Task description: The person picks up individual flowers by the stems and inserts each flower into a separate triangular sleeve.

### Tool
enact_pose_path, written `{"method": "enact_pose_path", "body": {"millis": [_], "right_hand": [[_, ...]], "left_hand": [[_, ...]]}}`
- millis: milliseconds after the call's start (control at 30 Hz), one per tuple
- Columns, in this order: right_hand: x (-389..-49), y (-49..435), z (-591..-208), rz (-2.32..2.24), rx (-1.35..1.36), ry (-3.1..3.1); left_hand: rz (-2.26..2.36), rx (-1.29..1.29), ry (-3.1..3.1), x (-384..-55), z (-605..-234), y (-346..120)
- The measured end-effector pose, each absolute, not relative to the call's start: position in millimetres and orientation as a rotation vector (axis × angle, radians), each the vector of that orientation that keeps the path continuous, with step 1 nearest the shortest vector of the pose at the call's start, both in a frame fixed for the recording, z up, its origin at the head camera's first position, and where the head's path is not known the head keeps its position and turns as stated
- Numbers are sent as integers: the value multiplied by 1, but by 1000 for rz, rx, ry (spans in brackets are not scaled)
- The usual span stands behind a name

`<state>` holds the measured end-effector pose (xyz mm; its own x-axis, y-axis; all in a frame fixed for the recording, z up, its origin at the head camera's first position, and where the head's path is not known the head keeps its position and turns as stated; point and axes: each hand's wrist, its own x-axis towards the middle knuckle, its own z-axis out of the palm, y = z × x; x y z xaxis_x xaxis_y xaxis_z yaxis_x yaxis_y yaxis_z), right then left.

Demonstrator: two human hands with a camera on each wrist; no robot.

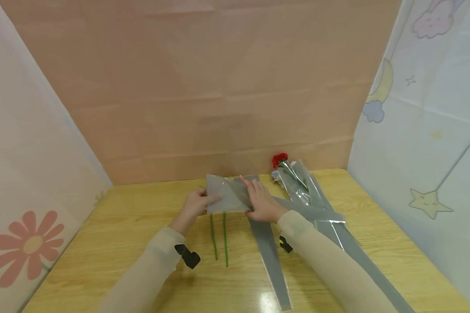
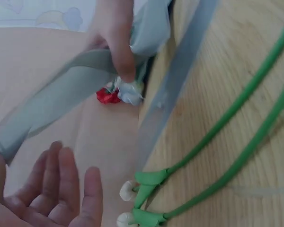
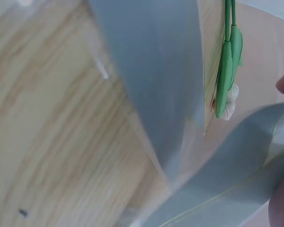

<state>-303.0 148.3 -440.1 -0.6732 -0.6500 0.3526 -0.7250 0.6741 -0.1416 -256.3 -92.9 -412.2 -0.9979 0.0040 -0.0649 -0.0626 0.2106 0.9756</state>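
Observation:
A translucent grey flower wrapping sleeve (image 1: 229,194) is held up between both hands above the table. My left hand (image 1: 192,206) pinches its wide left end, thumb in front. Along its middle my right hand (image 1: 263,202) grips it, and the narrow tail stretches off to the right. Two artificial flowers with green stems (image 1: 225,241) lie below and behind the sleeve. Their small white buds (image 2: 128,190) and green leaves (image 2: 152,177) show in the left wrist view; the sleeve hides these from the head camera.
Another grey sleeve (image 1: 270,256) lies flat beneath the right wrist. At the back right are a red flower (image 1: 280,159) and a pale blue one (image 1: 276,175) in clear-fronted sleeves, with more grey wrapping (image 1: 360,256) running forward. Fabric walls surround the wooden table (image 1: 141,261).

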Motion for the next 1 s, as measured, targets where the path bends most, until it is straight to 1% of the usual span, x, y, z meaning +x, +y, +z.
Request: {"method": "enact_pose_path", "body": {"millis": [233, 400, 467, 567, 767, 867, 1000], "right_hand": [[-302, 147, -441, 396, 1114, -2576], [-300, 146, -445, 420, 1093, -2613], [-300, 145, -446, 433, 1084, -2610], [-301, 144, -446, 441, 1078, -2582], [-302, 142, -442, 356, 1076, -2530], [-302, 142, -440, 328, 1090, -2533], [-302, 144, -437, 289, 1108, -2539]], "left_hand": [[1570, 132, 2765, -255, -403, -89], [1665, 376, 2615, -256, -405, -84], [1718, 428, 2527, -255, -403, -83], [1718, 364, 2571, -255, -399, -84], [1601, 73, 2751, -257, -397, -92], [1645, 7, 2667, -257, -398, -93], [1614, -20, 2674, -256, -401, -90]]}}
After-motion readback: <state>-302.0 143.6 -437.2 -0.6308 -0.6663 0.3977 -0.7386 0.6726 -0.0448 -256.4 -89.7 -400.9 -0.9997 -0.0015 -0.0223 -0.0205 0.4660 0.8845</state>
